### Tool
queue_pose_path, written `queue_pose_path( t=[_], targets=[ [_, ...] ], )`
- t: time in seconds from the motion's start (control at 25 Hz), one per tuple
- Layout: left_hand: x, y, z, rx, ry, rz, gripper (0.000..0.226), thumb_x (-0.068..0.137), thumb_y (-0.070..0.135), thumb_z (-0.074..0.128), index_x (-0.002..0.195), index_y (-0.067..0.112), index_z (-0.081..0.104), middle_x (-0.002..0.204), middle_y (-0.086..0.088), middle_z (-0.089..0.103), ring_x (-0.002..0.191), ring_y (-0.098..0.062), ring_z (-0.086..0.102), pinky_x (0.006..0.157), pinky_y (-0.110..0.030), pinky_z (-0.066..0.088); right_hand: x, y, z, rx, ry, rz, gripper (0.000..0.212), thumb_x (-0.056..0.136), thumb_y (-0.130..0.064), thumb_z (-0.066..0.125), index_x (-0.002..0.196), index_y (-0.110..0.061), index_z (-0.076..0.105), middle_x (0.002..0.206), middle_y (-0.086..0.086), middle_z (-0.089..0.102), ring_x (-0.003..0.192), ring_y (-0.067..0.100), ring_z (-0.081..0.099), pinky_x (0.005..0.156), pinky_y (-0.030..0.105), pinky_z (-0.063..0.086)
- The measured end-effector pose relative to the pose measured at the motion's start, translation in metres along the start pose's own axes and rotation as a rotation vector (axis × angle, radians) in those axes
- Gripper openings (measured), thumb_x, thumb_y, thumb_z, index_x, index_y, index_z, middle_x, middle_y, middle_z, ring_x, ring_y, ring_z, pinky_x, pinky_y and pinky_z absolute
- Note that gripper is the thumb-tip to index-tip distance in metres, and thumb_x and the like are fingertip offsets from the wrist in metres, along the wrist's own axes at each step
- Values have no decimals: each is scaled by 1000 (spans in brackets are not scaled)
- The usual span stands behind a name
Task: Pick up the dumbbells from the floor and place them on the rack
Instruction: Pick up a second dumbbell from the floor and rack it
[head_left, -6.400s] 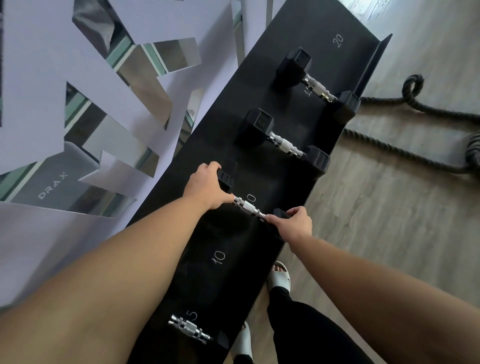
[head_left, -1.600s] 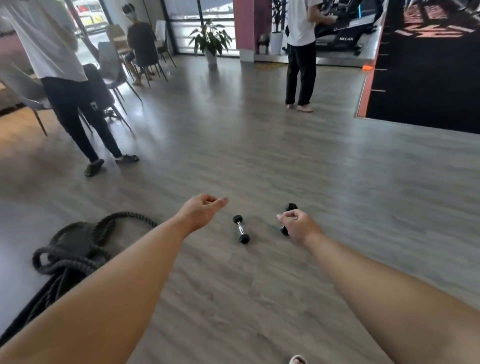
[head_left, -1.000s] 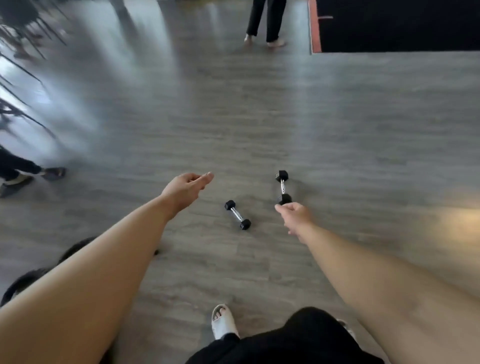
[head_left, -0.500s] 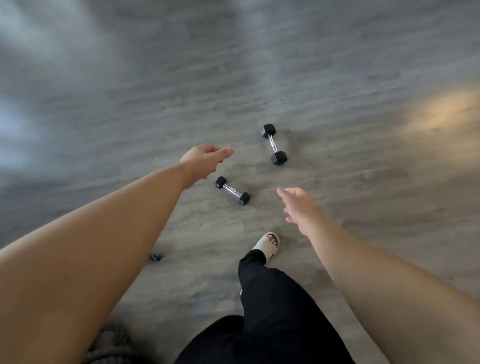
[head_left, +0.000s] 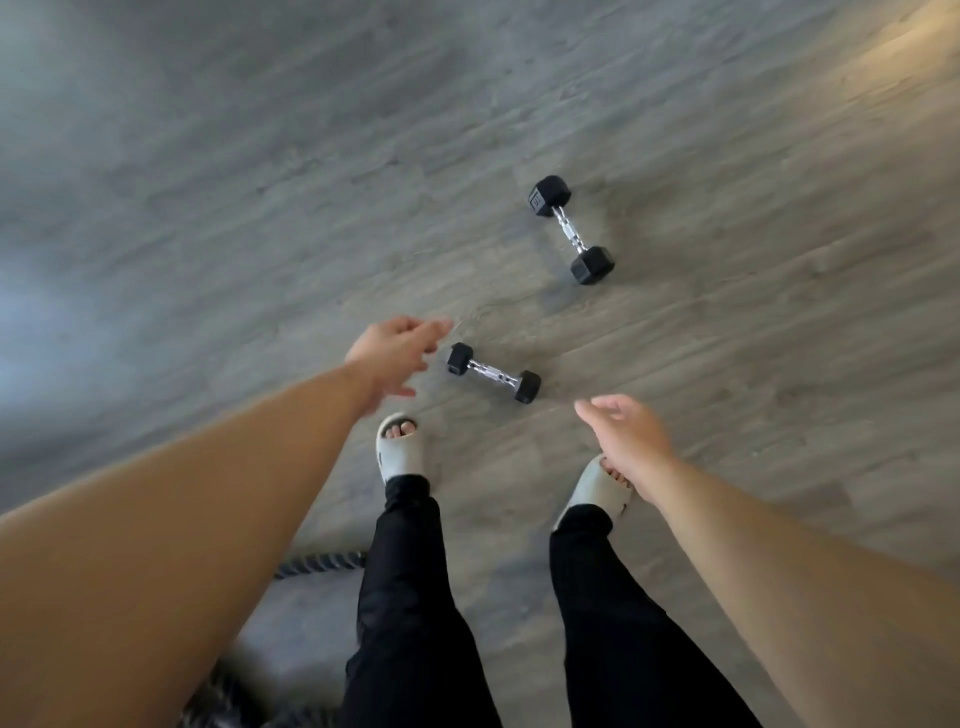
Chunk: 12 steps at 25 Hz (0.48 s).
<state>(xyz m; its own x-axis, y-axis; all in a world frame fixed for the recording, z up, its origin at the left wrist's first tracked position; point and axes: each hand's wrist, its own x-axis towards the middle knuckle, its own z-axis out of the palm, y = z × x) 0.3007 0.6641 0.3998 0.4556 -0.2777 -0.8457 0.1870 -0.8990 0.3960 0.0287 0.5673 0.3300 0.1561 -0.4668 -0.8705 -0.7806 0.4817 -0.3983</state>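
We hold our left hand (head_left: 395, 358) spread beside the near dumbbell (head_left: 493, 372) on the floor (head_left: 260, 208), ready to take it. Our right hand (head_left: 626, 434) hangs loose-fingered and empty, likely for the far dumbbell (head_left: 571, 229).

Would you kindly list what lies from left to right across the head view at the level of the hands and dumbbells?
Left hand → smaller dumbbell → larger dumbbell → right hand, all over the grey wood floor.

Near dumbbell (head_left: 493, 372) with matt black rubber-like heads and shiny knurled metal handle, grey wood-grain floor (head_left: 727, 395), matt pale foam-like slide sandals (head_left: 399, 451), black cloth trousers (head_left: 415, 623)
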Motion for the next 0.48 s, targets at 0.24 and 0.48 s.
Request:
queue_pose_path(
  t=[0.24,0.48],
  targets=[
    [160,-23,30,-24,-135,-59,30,91,55,69,102,27,69,115,0,73,107,-20,69,92,-50,60,92,12,79,114,135,130,48,91,-56,70,126,-24,65,105,-9,64,106,22,66,100,52,57],
    [311,-91,37,-5,-111,-98,54,90,59,67,129,22,63,118,3,68,105,-18,65,86,-45,59,243,36,171,166,168,147,60,94,-52,68,141,-16,59,128,4,64,115,25,63,104,51,54]
  ],
)
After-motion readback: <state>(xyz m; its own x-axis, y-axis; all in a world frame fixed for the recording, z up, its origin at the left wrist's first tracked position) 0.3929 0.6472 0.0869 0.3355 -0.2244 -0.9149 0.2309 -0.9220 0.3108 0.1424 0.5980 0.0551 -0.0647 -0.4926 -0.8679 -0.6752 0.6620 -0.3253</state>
